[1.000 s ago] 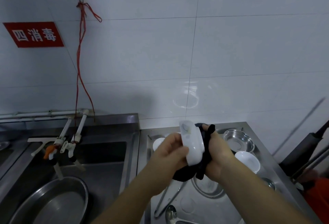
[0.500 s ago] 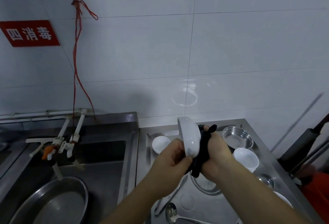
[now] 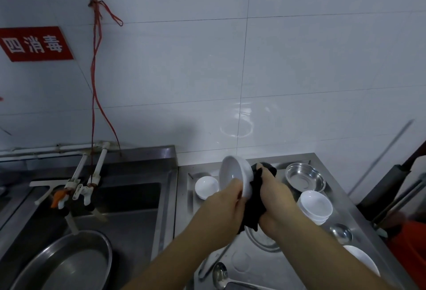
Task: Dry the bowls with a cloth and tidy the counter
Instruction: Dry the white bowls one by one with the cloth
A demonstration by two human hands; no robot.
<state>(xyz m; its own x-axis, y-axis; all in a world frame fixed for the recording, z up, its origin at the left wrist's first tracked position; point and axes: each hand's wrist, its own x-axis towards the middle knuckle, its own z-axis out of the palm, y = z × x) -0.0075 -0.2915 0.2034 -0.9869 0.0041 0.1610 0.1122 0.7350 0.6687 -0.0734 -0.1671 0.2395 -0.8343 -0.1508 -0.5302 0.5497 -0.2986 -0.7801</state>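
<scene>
Bowl (image 3: pixel 234 175) tilted on edge, pinched by left hand (image 3: pixel 224 204) so right hand (image 3: pixel 273 199), at 3 o'clock, gripping cloth (image 3: pixel 253 202), can wipe its underside.

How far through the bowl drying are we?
Midway, as far as I can judge. Possibly done: white bowls stacked on the counter. In hand: the left hand holds a white bowl while the right hand wipes it with a black cloth. Left: the small white bowl, steel bowl and ladle.
</scene>
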